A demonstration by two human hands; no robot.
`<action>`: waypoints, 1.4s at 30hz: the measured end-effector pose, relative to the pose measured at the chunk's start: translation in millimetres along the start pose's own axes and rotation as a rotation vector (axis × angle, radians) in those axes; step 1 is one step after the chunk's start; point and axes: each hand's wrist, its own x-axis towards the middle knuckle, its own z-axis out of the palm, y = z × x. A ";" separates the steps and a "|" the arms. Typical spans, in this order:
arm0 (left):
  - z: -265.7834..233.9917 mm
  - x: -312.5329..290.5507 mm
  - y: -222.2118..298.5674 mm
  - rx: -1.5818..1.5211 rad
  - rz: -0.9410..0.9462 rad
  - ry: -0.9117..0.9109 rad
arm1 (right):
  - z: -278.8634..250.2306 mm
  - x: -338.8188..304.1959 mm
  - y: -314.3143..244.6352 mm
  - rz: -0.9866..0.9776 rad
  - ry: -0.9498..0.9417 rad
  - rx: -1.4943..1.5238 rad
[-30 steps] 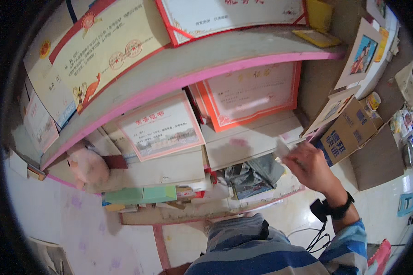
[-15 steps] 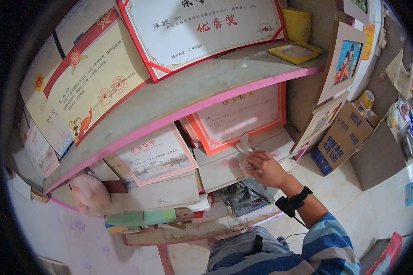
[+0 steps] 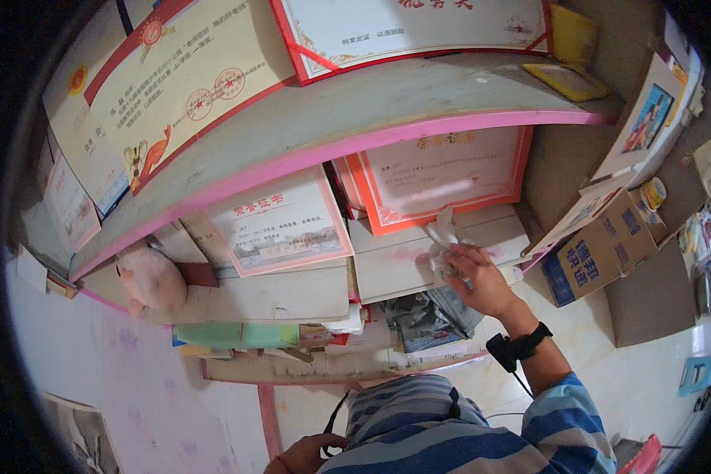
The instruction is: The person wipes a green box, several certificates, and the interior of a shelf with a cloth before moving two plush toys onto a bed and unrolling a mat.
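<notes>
Nearest, at the bottom centre, the left hand sits beside a black strap, its grip unclear. Right of centre, well apart, the right hand pinches a crumpled white tissue over the pale shelf board. Light, flat pressure would suit best, stopping short of the orange-bordered certificate standing behind.

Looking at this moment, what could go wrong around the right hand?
The white wipe in the right hand is right at the orange-bordered certificate's lower edge, so a firm push might crease or shift it.

The cable hanging from the wristband could snag.

A swing rightward might knock the photo card at the shelf's end.
</notes>
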 end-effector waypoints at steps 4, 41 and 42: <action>-16.8 33.4 12.6 -0.141 -0.180 0.115 | -6.3 9.3 -10.1 0.012 0.051 -0.063; -157.1 366.4 137.1 0.214 0.143 0.950 | -11.2 100.7 189.7 0.513 0.791 0.143; -153.1 372.3 139.6 0.196 0.114 0.980 | -9.3 98.0 196.9 0.489 0.771 0.167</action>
